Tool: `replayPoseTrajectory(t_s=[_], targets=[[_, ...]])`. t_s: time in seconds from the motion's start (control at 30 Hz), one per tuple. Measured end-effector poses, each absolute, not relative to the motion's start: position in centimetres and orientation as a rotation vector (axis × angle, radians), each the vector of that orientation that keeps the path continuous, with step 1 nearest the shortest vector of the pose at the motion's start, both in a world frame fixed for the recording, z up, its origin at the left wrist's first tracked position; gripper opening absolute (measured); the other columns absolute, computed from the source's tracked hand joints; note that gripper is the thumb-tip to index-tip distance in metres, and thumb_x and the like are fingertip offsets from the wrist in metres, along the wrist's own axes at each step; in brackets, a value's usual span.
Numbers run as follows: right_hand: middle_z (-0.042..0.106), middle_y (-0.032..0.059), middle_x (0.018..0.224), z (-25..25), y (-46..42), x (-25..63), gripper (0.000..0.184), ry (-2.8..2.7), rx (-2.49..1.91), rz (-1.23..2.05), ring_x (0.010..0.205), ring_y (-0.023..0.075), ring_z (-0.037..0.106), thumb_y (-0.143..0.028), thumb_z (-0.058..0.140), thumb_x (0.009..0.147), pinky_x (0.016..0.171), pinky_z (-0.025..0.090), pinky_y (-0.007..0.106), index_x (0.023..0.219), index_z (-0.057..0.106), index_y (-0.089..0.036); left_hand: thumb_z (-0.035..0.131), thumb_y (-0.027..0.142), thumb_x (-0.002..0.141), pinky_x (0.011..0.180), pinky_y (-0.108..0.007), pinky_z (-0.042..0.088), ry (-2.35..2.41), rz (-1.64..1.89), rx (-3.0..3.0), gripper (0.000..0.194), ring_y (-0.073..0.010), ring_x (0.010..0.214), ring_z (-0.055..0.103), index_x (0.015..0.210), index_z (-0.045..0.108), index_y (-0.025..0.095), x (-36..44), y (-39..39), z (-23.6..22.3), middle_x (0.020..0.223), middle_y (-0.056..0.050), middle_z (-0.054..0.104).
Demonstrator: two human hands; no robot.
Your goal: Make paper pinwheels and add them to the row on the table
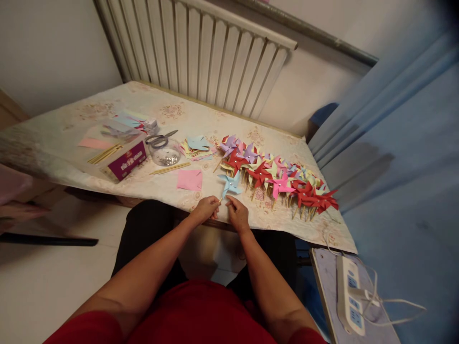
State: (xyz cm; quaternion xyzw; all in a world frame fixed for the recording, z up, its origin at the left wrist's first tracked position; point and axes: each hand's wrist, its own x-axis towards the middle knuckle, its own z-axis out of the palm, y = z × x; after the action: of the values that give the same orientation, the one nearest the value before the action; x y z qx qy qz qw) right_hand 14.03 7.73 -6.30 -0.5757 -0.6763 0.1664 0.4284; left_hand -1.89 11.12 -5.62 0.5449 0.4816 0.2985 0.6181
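A light blue paper pinwheel (pixel 230 184) on a thin wooden stick stands just above the table's near edge. My left hand (pixel 205 209) and my right hand (pixel 237 213) meet below it, fingers pinched together at the stick's lower end. Both hands rest at the front edge of the table (pixel 64 138). A pink paper square (pixel 190 179) lies just left of the pinwheel.
A long row of finished pinwheels (pixel 279 179) stretches to the right. Further left are cut paper pieces (pixel 197 145), scissors (pixel 160 139) on a clear bowl (pixel 165 154), wooden sticks (pixel 170 168) and a purple box (pixel 127 160). A power strip (pixel 349 294) lies lower right.
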Motion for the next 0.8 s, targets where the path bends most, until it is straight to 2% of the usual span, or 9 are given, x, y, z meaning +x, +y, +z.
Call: replayPoseTrajectory(t_s=[0.4,0.53,0.8], targets=[[0.067,0.0011,0.09,-5.9,7.7,14.0,0.049,-1.797,-1.416,0.412,0.087,0.0173,0.06,-0.012,0.043,0.08,0.085,0.046,0.029,0.124,0.059,-0.027,0.051,0.034,0.084,0.04,-0.021,0.042,1.097,0.691,1.264,0.019,-0.0095,0.039,0.053,0.073,0.05,0.017,-1.9,11.1,-5.7,0.052,0.004,0.054],[0.067,0.0022,0.088,-6.1,7.6,13.9,0.044,-1.726,-1.384,0.435,0.085,0.0172,0.061,-0.015,0.042,0.081,0.084,0.046,0.029,0.12,0.061,-0.024,0.053,0.032,0.082,0.04,-0.019,0.04,1.085,0.697,1.229,0.018,-0.0083,0.039,0.052,0.072,0.05,0.017,-2.0,11.1,-5.3,0.054,0.005,0.055],[0.064,0.0007,0.076,-6.4,7.8,14.1,0.033,-1.343,-1.43,0.582,0.058,0.0133,0.054,-0.016,0.043,0.076,0.059,0.045,0.024,0.104,0.061,-0.016,0.056,0.03,0.079,0.039,-0.018,0.039,1.052,0.686,1.098,0.016,-0.0077,0.039,0.052,0.076,0.05,0.016,-2.4,11.2,-3.7,0.056,0.005,0.055]])
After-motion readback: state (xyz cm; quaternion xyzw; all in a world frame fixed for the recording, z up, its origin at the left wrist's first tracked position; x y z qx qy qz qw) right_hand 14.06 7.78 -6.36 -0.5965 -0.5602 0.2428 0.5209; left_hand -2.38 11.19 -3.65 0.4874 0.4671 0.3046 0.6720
